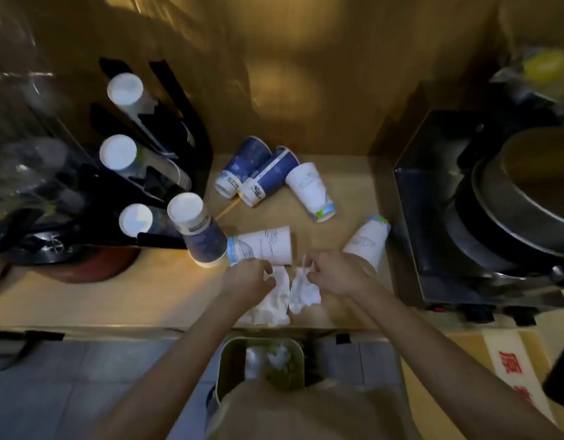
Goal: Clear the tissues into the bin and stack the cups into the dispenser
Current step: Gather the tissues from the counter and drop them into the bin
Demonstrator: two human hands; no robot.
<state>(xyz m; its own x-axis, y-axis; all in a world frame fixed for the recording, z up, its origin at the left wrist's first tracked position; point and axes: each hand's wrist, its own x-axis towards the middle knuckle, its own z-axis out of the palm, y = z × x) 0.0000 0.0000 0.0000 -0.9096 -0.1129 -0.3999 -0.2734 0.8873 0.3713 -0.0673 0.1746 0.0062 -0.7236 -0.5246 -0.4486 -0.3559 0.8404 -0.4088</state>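
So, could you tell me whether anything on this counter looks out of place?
Yes: several paper cups lie tipped on the counter instead of in the dispenser, such as a white cup on its side, and crumpled tissues sit at the front edge under both hands.

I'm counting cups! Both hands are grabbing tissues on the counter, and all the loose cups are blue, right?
Not quite. The head view shows some white cups too. The left hand and right hand are on the tissues.
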